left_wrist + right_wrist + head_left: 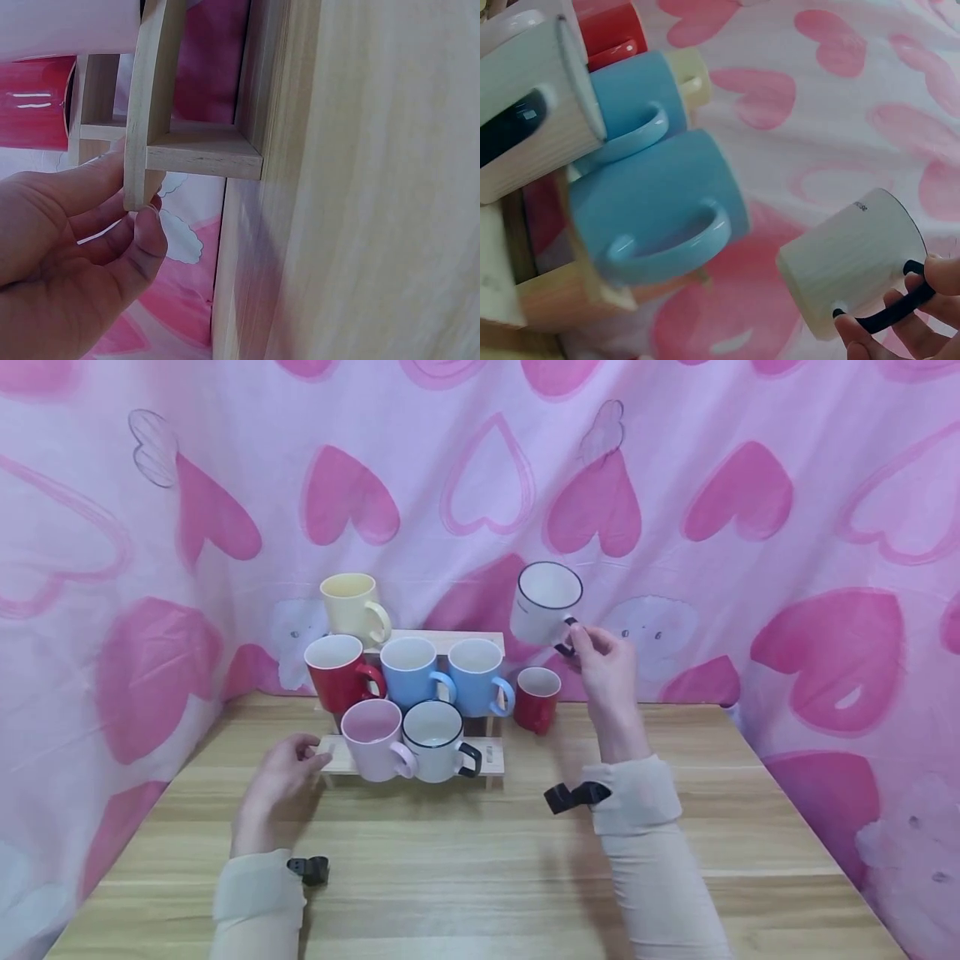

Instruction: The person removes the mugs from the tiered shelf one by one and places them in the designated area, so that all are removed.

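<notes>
My right hand (611, 681) pinches the black handle of a white mug (534, 617) with a black rim, held in the air to the right of the rack's top shelf. In the right wrist view the fingers (921, 311) wrap that handle. My left hand (277, 781) grips the left end of the stepped wooden rack's (492, 757) lowest shelf, thumb and fingers on either side of the board. A yellow mug (347, 610) stands on the top step. The middle step bears a red mug (337, 681) and two blue mugs (406, 672). Lowest are a pink mug (372, 743) and another white mug (431, 743).
A second red mug (534, 710) stands on the wooden table (450, 877), just right of the rack. Behind hangs a pink cloth (675, 435) with hearts, closing off the back and both sides.
</notes>
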`<action>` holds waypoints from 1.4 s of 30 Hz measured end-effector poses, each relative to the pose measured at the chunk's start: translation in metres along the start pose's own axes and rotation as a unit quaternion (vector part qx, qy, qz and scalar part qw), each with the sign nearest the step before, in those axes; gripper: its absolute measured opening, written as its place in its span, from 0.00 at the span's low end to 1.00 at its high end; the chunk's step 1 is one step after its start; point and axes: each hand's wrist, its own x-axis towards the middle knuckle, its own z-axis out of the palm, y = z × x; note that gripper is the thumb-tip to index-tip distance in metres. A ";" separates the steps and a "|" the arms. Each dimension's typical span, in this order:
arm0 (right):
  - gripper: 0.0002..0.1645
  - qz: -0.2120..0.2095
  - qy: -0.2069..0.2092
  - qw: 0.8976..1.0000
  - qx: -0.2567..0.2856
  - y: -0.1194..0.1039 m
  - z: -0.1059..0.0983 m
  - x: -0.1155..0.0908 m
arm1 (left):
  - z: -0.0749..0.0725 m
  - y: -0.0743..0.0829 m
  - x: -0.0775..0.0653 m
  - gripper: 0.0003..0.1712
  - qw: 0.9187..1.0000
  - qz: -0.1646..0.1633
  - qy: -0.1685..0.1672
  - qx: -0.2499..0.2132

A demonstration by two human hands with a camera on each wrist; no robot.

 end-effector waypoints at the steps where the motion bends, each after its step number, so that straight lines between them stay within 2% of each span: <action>1: 0.20 0.004 0.005 1.000 0.001 0.004 -0.002 -0.002 | -0.001 0.000 -0.001 0.27 1.000 0.002 0.002 0.003; 12: 0.21 0.025 0.096 0.993 0.059 0.044 -0.024 -0.014 | -0.003 -0.001 -0.001 0.27 1.000 0.005 0.006 0.006; 19: 0.21 0.039 0.146 0.987 0.056 0.072 -0.030 -0.018 | 0.000 -0.001 -0.001 0.26 1.000 -0.004 0.003 -0.006; 28: 0.22 0.045 0.172 0.981 0.077 0.090 -0.042 -0.019 | 0.001 0.002 0.000 0.28 1.000 -0.023 -0.004 -0.009; 35: 0.21 0.070 0.186 0.979 0.056 0.108 -0.049 -0.016 | 0.000 0.001 -0.002 0.27 1.000 -0.019 0.001 -0.004; 42: 0.20 0.089 0.193 0.975 0.057 0.124 -0.050 -0.015 | 0.000 0.002 -0.002 0.27 1.000 -0.013 0.010 0.000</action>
